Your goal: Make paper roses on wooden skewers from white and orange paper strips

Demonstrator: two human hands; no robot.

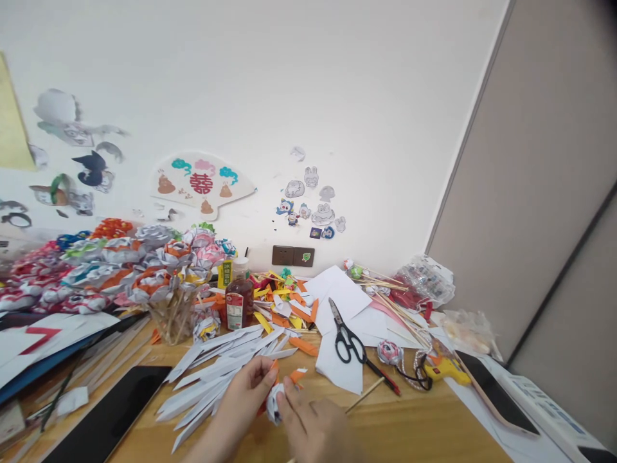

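Observation:
A small white and orange paper flower (pixel 274 406) is held low over the wooden table, between both hands. My left hand (pixel 245 400) pinches an orange paper petal at the flower's upper left side. Around the flower's right side, the fingers of my right hand (pixel 313 426) are closed; this hand is slightly blurred. Part of the flower is hidden behind the fingers. Folded white paper strips (pixel 216 373) fan out beside my left hand. Black-handled scissors (pixel 348 344) lie on white paper (pixel 337 373), up and to the right of my right hand.
Finished paper flowers (pixel 120 263) crowd the left back. A brown-liquid bottle (pixel 240 299) stands near orange and yellow paper pieces (pixel 284 305). A black tablet-like slab (pixel 110 411) lies front left. At right are a yellow glue gun (pixel 448 371), a phone (pixel 496 391) and wooden sticks (pixel 395 308).

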